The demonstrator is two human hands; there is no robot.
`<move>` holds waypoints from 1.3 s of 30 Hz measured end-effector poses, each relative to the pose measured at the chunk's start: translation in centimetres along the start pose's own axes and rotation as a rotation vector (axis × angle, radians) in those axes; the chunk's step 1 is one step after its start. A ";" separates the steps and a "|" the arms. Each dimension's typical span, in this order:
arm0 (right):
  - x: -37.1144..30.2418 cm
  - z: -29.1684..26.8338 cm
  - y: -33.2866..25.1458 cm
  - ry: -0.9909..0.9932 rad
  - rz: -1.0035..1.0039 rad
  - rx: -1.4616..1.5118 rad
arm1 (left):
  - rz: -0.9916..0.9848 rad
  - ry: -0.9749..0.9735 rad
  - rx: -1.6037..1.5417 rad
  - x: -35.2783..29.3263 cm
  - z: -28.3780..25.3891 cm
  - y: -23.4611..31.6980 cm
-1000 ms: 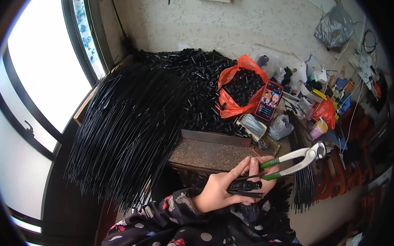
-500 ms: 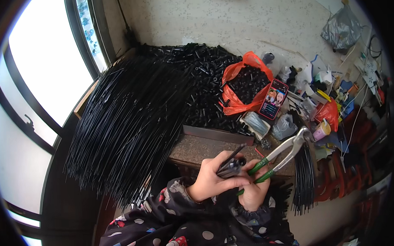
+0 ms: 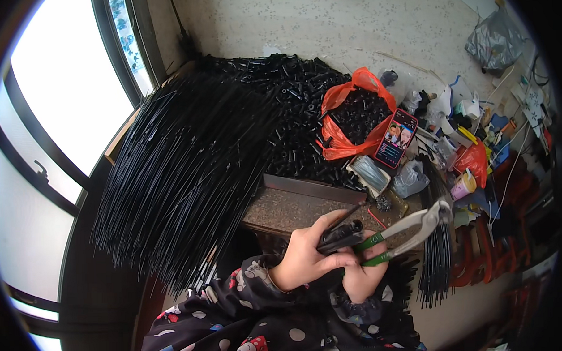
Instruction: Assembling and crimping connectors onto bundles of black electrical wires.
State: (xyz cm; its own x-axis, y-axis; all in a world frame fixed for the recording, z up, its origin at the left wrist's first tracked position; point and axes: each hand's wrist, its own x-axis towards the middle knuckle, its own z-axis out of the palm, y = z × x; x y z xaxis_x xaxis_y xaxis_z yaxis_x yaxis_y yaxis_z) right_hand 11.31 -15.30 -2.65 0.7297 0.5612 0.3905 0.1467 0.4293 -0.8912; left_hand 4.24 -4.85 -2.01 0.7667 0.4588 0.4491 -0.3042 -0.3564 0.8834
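My left hand (image 3: 301, 259) is closed around a small bunch of black tubes (image 3: 342, 236), whose round ends point right. One thin black rod (image 3: 347, 216) sticks up from this grip. Close beside it, my right hand (image 3: 364, 280) grips the green handles of a pair of pincers (image 3: 406, 223). The pincers' metal jaws reach up and to the right, with the handles spread a little. Both hands touch or nearly touch, just in front of the table edge. My left thumb hides part of the right fingers.
Long black rods (image 3: 176, 173) overhang the table's left side. Short black tubes (image 3: 297, 107) are heaped behind a metal strip (image 3: 312, 190). Right of them are a red plastic bag (image 3: 339, 151) of tubes, a phone (image 3: 396, 139) and a box of thin pins (image 3: 371, 174). More rods (image 3: 436, 263) hang at right.
The tubes in my left hand have tilted to lie more level, showing more of their length. The pincers sit slightly lower and further right. The whole view has shifted a little.
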 end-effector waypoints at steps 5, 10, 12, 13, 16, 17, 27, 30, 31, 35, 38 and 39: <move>1.9 0.2 1.8 -0.165 -0.373 -0.037 | -0.001 -0.113 -0.197 0.1 -1.0 -0.2; 1.8 -1.1 -1.9 -0.178 0.386 0.191 | -0.175 -0.125 -0.412 0.6 -3.5 1.9; 1.6 -3.5 -2.8 -0.421 0.645 -0.037 | -0.135 0.016 -0.455 0.8 -5.3 0.6; 1.2 -3.9 -3.1 -0.520 0.723 -0.194 | -0.024 0.018 -0.535 0.9 -6.0 0.2; -0.8 -3.7 -3.1 -0.766 0.768 -0.345 | -0.071 -0.045 -0.502 0.9 -7.0 -0.7; -0.7 -3.3 -3.1 -0.771 0.772 -0.345 | -0.150 -0.083 -0.422 0.8 -7.1 -0.1; 0.4 -4.9 -3.1 -0.881 1.020 0.211 | -0.110 0.141 -0.171 0.6 -4.3 1.5; 0.5 -5.0 -4.2 -0.830 1.016 -0.019 | -0.086 0.162 -0.051 0.2 -4.0 -0.1; 0.8 -4.9 -4.7 -0.830 0.974 -0.241 | -0.089 0.162 -0.052 0.2 -4.0 -0.1; 0.3 -4.6 -5.0 -0.766 0.044 -1.017 | -0.226 0.080 -0.103 0.4 -3.9 0.0; -1.0 -4.6 -4.4 -0.709 0.176 -0.940 | -0.233 0.039 -0.123 0.7 -4.1 0.5; -1.1 -4.5 -4.2 -0.693 0.307 -0.797 | -0.223 0.017 -0.135 0.8 -4.2 0.8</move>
State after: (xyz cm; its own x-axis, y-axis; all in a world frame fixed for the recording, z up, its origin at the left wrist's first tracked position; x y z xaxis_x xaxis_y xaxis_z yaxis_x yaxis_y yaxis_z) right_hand 12.89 -20.92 -0.38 0.3122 0.9487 -0.0502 0.5946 -0.2363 -0.7685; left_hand 2.19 -1.36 -0.35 0.8141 0.5278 0.2421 -0.2021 -0.1334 0.9702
